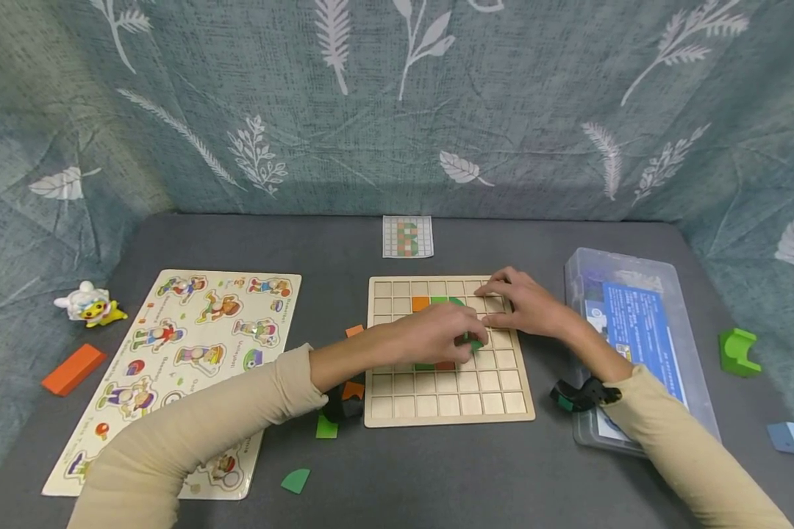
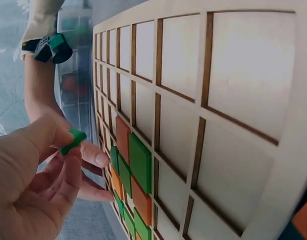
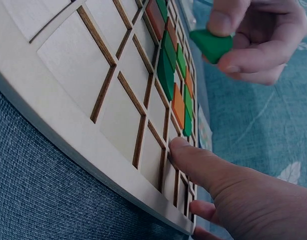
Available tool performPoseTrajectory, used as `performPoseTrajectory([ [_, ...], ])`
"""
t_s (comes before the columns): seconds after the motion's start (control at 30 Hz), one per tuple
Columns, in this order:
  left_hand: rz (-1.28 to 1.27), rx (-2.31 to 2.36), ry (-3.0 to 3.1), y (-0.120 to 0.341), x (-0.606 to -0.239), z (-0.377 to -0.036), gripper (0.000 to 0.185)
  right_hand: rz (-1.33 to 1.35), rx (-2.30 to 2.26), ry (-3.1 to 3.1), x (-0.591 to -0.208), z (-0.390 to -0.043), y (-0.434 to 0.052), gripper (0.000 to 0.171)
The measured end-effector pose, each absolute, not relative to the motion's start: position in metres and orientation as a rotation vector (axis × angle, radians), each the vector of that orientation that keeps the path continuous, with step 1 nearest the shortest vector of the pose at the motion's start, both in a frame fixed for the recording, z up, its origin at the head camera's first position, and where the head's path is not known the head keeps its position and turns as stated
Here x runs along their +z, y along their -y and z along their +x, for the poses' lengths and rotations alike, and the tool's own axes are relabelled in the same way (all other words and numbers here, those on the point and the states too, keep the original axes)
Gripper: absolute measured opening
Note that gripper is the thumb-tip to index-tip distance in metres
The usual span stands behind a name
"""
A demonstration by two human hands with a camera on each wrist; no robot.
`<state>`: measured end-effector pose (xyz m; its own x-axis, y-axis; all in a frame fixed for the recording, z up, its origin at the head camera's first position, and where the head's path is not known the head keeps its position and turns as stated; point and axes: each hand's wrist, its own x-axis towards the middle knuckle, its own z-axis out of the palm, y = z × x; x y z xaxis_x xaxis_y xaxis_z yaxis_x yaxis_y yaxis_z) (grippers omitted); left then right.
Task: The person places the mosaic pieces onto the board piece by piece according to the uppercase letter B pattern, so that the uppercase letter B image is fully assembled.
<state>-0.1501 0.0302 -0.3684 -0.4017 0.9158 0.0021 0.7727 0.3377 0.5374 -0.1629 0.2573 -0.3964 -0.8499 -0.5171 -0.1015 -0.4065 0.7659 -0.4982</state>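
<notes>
A wooden grid board (image 1: pixel 450 400) lies in the middle of the grey table. Orange and green tiles (image 1: pixel 420 303) fill a few of its cells; the left wrist view shows them as a row (image 2: pixel 138 162). My left hand (image 1: pixel 466 345) hovers over the board's middle and pinches a small green piece (image 1: pixel 476 343) between thumb and fingers, seen close up as the green piece (image 2: pixel 76 137) and from the other side (image 3: pixel 211 44). My right hand (image 1: pixel 492 305) rests with straight fingers on the board's upper right cells, its fingertip (image 3: pixel 181 147) pressing on a cell edge.
A character peg puzzle (image 1: pixel 192 353) lies to the left, with an orange block (image 1: pixel 73 369) and a small toy figure (image 1: pixel 89 305) beyond. Loose green and orange pieces (image 1: pixel 295 481) lie near the board's left edge. A pattern card (image 1: pixel 407 236) lies behind; a clear box (image 1: pixel 635 345) stands to the right.
</notes>
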Motion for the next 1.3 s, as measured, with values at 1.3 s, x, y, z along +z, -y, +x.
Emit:
performPoseTrajectory([
  [1.3, 1.643, 0.253, -2.478, -0.027, -0.381, -0.127, 0.012, -0.696, -0.7, -2.728, -0.397, -0.164, -0.257, 0.046],
])
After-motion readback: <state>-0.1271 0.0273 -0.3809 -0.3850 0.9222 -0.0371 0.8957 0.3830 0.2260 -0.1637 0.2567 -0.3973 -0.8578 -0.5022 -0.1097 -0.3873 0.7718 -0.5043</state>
